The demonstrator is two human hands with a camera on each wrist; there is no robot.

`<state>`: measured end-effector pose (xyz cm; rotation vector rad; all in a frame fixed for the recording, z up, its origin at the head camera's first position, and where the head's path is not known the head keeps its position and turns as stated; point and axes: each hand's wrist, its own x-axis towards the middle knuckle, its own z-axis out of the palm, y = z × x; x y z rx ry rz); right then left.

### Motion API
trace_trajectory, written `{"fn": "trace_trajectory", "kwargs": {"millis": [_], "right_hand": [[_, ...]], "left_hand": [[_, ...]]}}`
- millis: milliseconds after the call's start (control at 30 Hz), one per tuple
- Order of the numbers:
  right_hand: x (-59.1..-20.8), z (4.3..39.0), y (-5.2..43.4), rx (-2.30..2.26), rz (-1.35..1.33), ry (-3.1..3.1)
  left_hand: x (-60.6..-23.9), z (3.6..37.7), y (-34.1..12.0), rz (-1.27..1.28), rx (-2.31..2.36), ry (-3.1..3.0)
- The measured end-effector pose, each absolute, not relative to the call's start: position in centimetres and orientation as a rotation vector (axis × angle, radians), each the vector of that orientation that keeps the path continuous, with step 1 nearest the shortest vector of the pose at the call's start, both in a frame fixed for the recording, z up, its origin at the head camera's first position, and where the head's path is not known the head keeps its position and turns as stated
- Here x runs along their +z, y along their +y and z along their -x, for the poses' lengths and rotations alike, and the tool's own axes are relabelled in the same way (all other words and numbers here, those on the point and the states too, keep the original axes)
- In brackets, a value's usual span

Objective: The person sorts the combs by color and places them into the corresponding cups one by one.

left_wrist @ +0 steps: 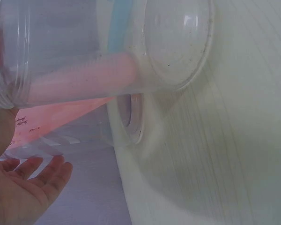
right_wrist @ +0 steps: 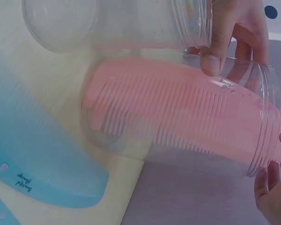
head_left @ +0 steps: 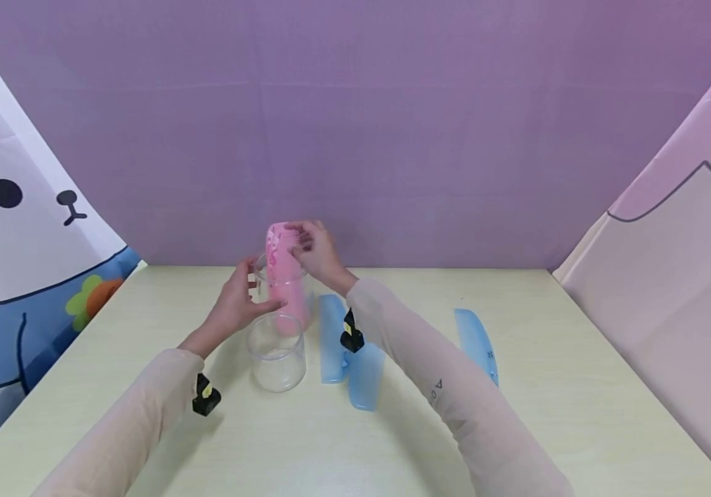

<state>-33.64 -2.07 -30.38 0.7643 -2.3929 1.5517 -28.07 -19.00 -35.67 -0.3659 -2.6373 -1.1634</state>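
A pink comb [head_left: 285, 266] with a fine row of teeth stands leaning in a clear plastic jar [right_wrist: 192, 161], its upper end sticking out past the ridged rim. My right hand [head_left: 319, 254] pinches the comb near that upper end. On the other side, my left hand [head_left: 231, 301] grips the jar, thumb [right_wrist: 213, 64] pressed to its wall and fingers behind it. A second clear jar [head_left: 277, 369] stands upright just in front, overlapping the first in the left wrist view.
Two blue combs [head_left: 332, 345] [head_left: 366, 379] lie crossed to the right of the jars. Farther right, partly under my right sleeve [head_left: 430, 373], lies another blue comb [head_left: 475, 338]. A purple cloth [head_left: 393, 138] hangs behind the pale wooden table [head_left: 579, 386].
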Motion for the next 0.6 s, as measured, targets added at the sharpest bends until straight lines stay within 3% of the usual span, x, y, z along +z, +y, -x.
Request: {"fn": "trace_trajectory", "kwargs": {"millis": [600], "right_hand": [[-30.36,33.69,-1.79,1.481,-0.711,-2.612]], "left_hand": [[-35.56,28.05,-18.96,0.373,-1.156,-2.643]]}}
